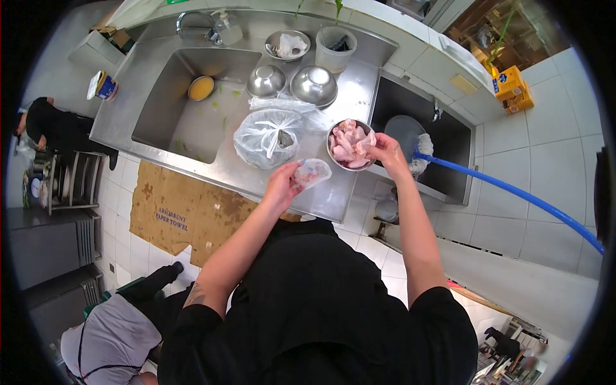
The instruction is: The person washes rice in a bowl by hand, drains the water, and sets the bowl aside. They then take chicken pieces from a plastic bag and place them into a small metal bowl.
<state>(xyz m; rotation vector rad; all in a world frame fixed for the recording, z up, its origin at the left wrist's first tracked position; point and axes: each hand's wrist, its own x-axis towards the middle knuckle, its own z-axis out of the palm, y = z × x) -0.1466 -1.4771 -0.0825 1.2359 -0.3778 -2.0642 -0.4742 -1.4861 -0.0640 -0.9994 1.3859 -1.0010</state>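
The work surface is a stainless-steel counter (321, 199) in a tiled kitchen, with a wide sink (192, 135) to the left of both hands and a darker sink (449, 173) to the right of the right hand. A flattened cardboard sheet (173, 212) lies on the floor, left of the left forearm.

The left hand (282, 186) grasps a small translucent plastic container (312, 173) by its side, fingers wrapped around it and its mouth tilted. Bits of pinkish matter show inside.

The right hand (388, 154) is positioned at the right edge of a metal bowl (355, 168) filled with raw meat pieces (350, 142). Its fingers are bent onto the meat; whether a piece is gripped cannot be told. The bowl rests on the counter between the two hands, slightly beyond the container.

A tied clear plastic bag (260, 138) sits beyond the left hand. Beyond the bag are two domed metal bowls (313, 85), side by side; farther out are another metal bowl (276, 48) with whitish contents and a plastic bucket (333, 51). A blue hose (507, 187) extends from the darker sink toward the far right. A co-worker in a grey top (115, 333) is low, left of the left arm.
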